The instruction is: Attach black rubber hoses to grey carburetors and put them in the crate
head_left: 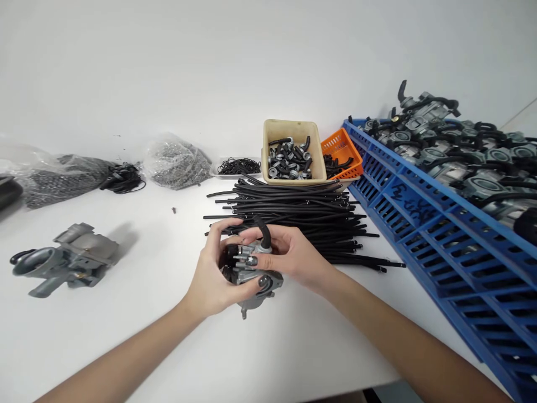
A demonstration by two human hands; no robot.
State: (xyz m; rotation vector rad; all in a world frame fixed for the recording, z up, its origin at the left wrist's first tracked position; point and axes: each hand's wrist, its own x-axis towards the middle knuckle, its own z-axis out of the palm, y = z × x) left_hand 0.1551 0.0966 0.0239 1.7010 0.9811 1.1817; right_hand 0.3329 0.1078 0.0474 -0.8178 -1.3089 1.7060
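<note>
Over the middle of the white table, a grey metal carburetor [251,299] is held between both hands. My left hand [212,280] wraps round its body from the left, thumb pressed across the near side. My right hand [289,254] is closed at the upper part, pinching a metal cap [265,248] with a black bent rubber boot [263,229] standing up from it. Fingers hide much of the carburetor, so I cannot tell how firmly the cap sits. Just behind the hands lies a pile of black rubber hoses [293,204].
Another carburetor [81,257] lies at left. Along the back are plastic bags of small parts [176,162], a tray of black rings [238,167], a cream bin of caps [268,145] and an orange basket [354,154]. A blue crate [419,224] full of carburetors lines the right.
</note>
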